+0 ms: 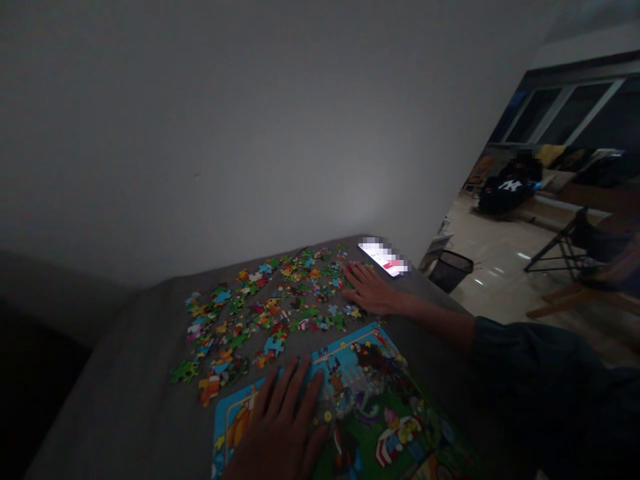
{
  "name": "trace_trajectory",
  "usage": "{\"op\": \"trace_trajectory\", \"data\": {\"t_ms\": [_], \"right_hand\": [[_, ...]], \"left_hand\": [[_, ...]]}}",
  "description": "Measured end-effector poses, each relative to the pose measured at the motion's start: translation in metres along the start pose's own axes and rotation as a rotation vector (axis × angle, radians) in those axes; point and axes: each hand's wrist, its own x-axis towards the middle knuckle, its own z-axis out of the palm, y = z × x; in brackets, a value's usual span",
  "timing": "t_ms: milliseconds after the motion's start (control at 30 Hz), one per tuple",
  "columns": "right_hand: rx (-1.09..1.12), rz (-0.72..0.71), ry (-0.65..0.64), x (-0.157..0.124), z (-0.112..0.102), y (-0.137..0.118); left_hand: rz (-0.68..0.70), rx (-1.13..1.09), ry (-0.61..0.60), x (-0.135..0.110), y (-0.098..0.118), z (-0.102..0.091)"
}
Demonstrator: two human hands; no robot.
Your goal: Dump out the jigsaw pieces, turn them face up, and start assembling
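Observation:
Many loose jigsaw pieces (273, 310) lie spread over a grey cloth-covered surface (130, 347). In front of them is a colourful picture sheet or board (370, 393) with a blue border, its near part running out of view. My left hand (287, 413) lies flat on the board's left part, fingers stretched and apart, hiding some of the picture. My right hand (370, 290) rests with spread fingers at the right edge of the loose pieces. A few pieces lie beside and partly under its fingertips; neither hand grips anything I can see.
A lit phone (383, 257) lies just beyond my right hand. A pale wall (250, 133) stands behind the surface. On the floor at right are a dark mesh bin (451, 270) and a folding chair (575, 243). Farther back sits a person in dark clothing (510, 190).

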Motion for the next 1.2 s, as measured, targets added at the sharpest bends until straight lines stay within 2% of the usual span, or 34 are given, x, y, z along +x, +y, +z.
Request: {"op": "trace_trajectory", "data": {"t_ms": [167, 333, 567, 767, 867, 933, 1067, 1200], "right_hand": [[-0.012, -0.021, 0.008, 0.012, 0.001, -0.015], [-0.011, -0.019, -0.002, 0.026, 0.0, -0.012], [0.024, -0.044, -0.04, 0.02, -0.001, -0.01], [0.049, -0.066, -0.099, 0.022, -0.023, -0.01], [0.051, -0.09, -0.081, 0.035, -0.034, -0.025], [0.05, -0.129, -0.076, 0.048, -0.034, -0.043], [0.049, -0.155, -0.059, 0.074, -0.018, -0.082], [0.058, -0.157, -0.044, 0.093, 0.004, -0.108]], "left_hand": [[-0.004, -0.005, 0.042, -0.003, -0.003, 0.005], [-0.004, 0.005, 0.01, 0.0, -0.002, 0.003], [-0.007, -0.035, -0.03, 0.002, 0.003, -0.005], [-0.036, -0.121, -0.111, 0.0, 0.009, -0.016], [-0.041, -0.145, -0.128, 0.001, 0.01, -0.016], [-0.051, -0.148, -0.136, 0.002, 0.01, -0.016], [-0.067, -0.157, -0.17, 0.002, 0.01, -0.019], [-0.065, -0.175, -0.202, 0.001, 0.012, -0.026]]}}
